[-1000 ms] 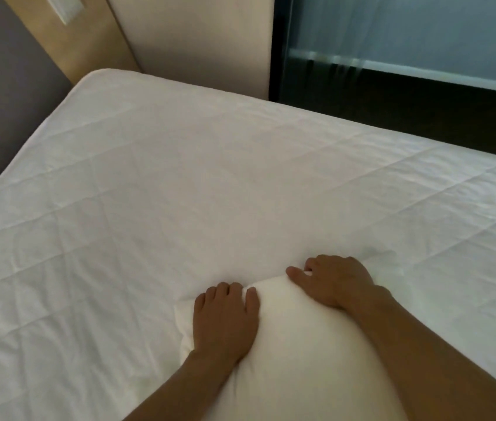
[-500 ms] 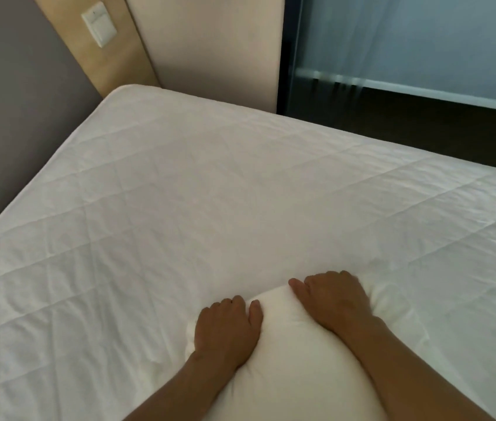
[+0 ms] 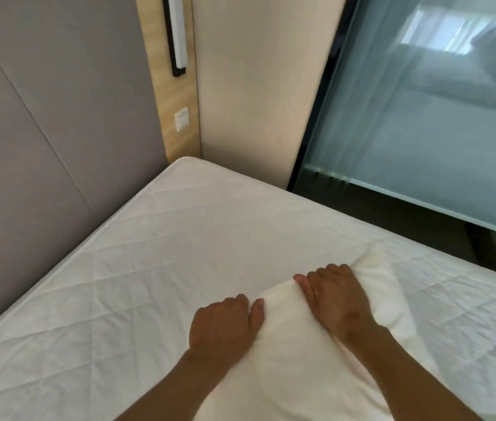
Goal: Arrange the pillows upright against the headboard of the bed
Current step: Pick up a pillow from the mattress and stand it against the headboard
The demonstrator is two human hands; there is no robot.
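A white pillow [image 3: 289, 354] lies on the quilted white mattress [image 3: 149, 268], near the bottom of the head view, running from between my arms up to its far edge. My left hand [image 3: 225, 326] grips that far edge on the left, fingers curled over it. My right hand [image 3: 336, 296] grips the same edge further right, thumb on top, fingers tucked under. The pillow's far right corner [image 3: 374, 268] sticks out past my right hand. The grey padded headboard [image 3: 43, 147] rises along the left side of the bed. No other pillow is in view.
A wooden strip with a white switch [image 3: 182, 119] and a long wall lamp [image 3: 177, 34] stands beside the headboard. A beige wall panel [image 3: 256, 86] meets the mattress's far corner. A black-framed frosted glass partition [image 3: 423, 117] runs along the bed's right side, with dark floor below.
The view has tilted up, showing more headboard and wall. Both hands, still gripping the pillow's far edge, have pushed it further across the mattress, and its right corner now shows.
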